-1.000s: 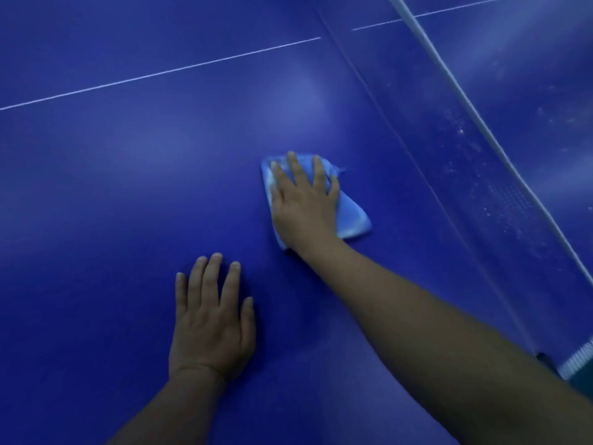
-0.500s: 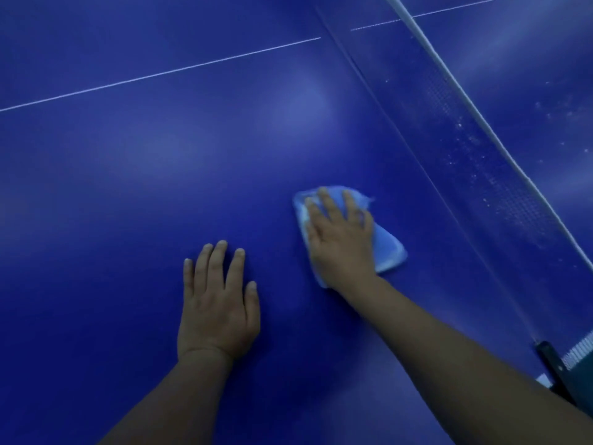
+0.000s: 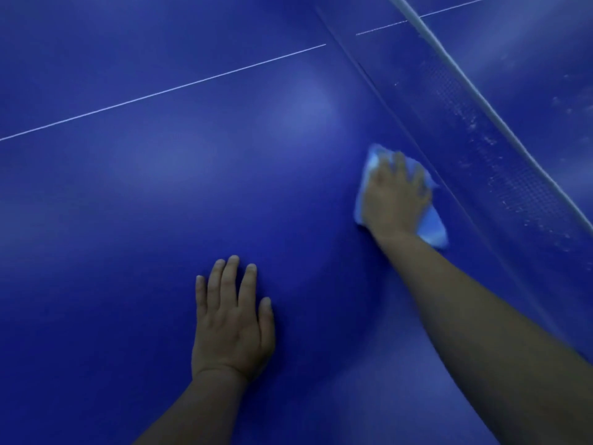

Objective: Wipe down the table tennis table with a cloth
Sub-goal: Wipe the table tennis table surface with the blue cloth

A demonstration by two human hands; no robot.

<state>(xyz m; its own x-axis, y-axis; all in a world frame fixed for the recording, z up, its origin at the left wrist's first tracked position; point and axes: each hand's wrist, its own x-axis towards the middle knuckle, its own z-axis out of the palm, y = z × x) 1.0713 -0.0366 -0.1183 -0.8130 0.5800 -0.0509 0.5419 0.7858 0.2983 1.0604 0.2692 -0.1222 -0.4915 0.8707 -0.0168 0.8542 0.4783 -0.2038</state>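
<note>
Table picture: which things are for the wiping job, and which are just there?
For the job:
table tennis table, dark blue
light blue cloth
right hand, pressing flat on the cloth

Just there:
net, speckled with pale spots
left hand, resting flat on the table

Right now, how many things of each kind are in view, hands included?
hands: 2, left hand and right hand
cloth: 1
table: 1
net: 1
Total: 5

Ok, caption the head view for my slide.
Right hand presses a cloth flat on the blue table beside the net; left hand braces.
</note>
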